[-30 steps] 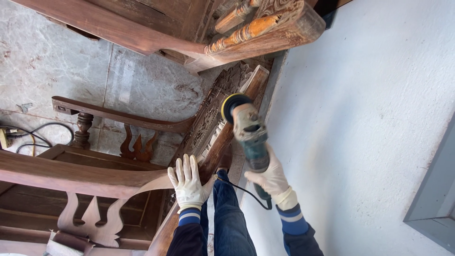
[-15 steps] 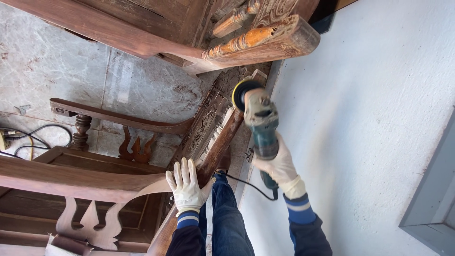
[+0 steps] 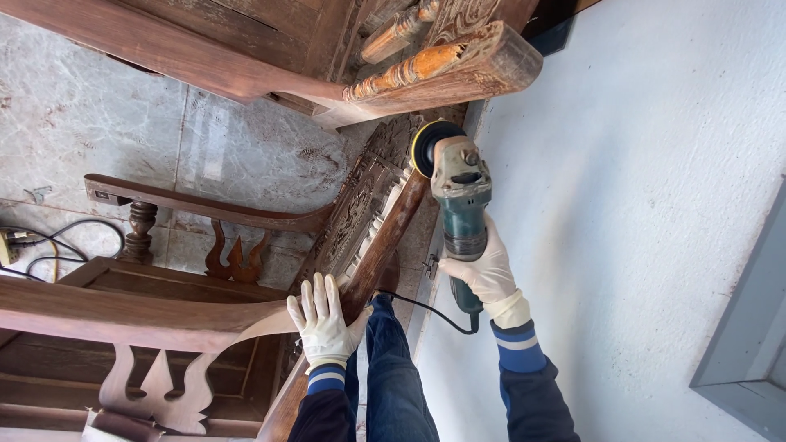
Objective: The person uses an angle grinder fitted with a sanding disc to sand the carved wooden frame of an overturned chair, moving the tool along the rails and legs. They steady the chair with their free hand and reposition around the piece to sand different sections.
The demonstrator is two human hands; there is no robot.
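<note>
Fingers (image 3: 479, 260) grip one grinder (image 3: 460, 200); left hand (image 3: 322, 323) flat on rail (image 3: 385, 241).

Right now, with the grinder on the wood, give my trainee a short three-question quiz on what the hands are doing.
1. True or false: the right hand grips the body of the green grinder.
2. Which describes the left hand? A) holding the black cord B) flat, its fingers spread, against the carved wooden rail C) touching the white wall
3. Fill in: the grinder's round pad meets the upper end of the ____.

Key: 1 true; 2 B; 3 rail. Both hands wear white gloves; the black cord trails from the grinder's rear, and the white wall stands to the right.
</note>
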